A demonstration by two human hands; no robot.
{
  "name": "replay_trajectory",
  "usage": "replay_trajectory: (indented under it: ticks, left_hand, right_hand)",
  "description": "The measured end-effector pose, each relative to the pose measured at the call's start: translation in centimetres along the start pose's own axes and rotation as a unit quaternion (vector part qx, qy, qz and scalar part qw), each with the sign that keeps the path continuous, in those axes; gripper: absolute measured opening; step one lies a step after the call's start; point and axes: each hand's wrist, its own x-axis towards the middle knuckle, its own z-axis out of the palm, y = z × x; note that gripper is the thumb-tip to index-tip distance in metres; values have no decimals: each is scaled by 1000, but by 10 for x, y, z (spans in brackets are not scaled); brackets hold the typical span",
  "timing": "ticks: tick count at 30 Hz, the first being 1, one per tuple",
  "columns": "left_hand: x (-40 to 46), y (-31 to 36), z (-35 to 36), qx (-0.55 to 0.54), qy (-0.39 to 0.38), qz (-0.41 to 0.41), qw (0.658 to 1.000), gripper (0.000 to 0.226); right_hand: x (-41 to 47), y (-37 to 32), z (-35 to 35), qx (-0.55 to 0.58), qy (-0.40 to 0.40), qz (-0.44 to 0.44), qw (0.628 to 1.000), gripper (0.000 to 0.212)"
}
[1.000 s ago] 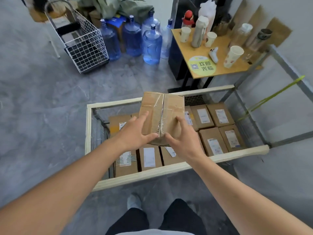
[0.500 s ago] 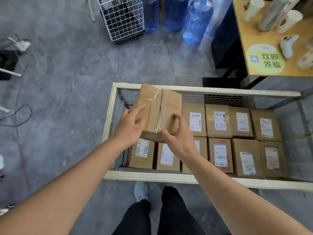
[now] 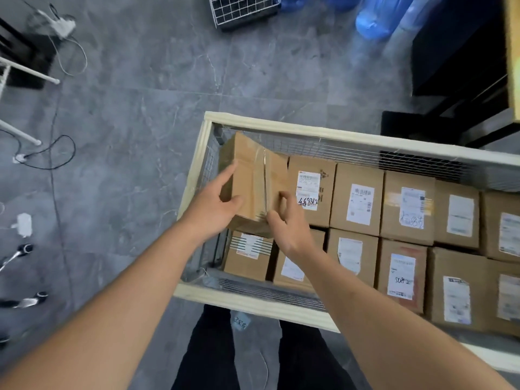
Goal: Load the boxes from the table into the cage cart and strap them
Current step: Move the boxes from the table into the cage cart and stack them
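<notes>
- A taped cardboard box [image 3: 254,181] is gripped by the left hand [image 3: 209,209] and right hand [image 3: 289,229] over the cage cart's [image 3: 194,175] far-left corner.
- Tilted as held, it may be snagged on the wire wall or the neighbouring labelled box [image 3: 311,190].

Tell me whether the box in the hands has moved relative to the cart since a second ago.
Yes. The held box has gone down and toward the cage cart's far left corner, below its rim now.

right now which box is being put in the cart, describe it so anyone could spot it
Find the wire cage cart with the pale wooden rim. At its far left corner both hands hold the tilted box, above the packed layer. Unlike its neighbours, it shows a taped seam and no white label.
</notes>
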Motion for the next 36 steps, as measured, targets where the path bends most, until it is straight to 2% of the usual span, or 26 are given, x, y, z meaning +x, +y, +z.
replay_trajectory:
  ticks: [4,6,11,15,17,20,23,28,36]
  left_hand:
    - [28,-17,-7,100,44,-13,994,86]
    - [39,-28,-3,167,50,-25,984,85]
    - [65,-58,5,254,84,-2,964,84]
    - [84,-76,15,307,110,31,945,82]
    - [92,-83,20,323,123,45,937,83]
    - [103,-93,28,343,131,59,928,84]
    - [114,-99,37,351,139,56,924,80]
    - [133,-90,45,350,156,58,922,73]
    - [133,-94,29,347,167,25,923,73]
  right_hand:
    - [36,7,32,-62,-55,10,996,80]
    - [56,10,48,-78,-75,6,994,77]
    - [115,27,84,-148,-55,-14,987,60]
    - [166,57,105,-268,-50,-27,962,56]
    - [187,71,112,-333,-67,-34,940,61]
    - [207,92,122,-372,-84,-4,924,65]
    - [208,110,129,-417,-69,16,906,65]
    - [202,112,120,-424,-53,23,904,63]
    - [201,110,109,-430,-73,18,900,74]
